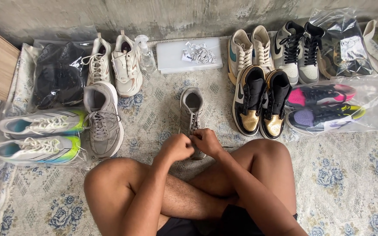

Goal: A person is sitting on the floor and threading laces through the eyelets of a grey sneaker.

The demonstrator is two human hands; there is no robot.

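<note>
A grey sneaker (191,109) lies on the patterned cloth in front of my crossed legs, its opening pointing away from me. My left hand (178,147) and my right hand (206,141) are both closed over the near end of this shoe, fingers pinching its grey laces. The toe of the shoe is hidden under my hands. Its matching grey sneaker (104,120) lies to the left, laced, apart from my hands.
Around me lie several pairs: white sneakers (112,63), a black and gold pair (261,102), bagged white-green shoes (38,137), bagged pink and purple shoes (322,107). A spray bottle (145,53) and a white box (189,54) stand by the wall.
</note>
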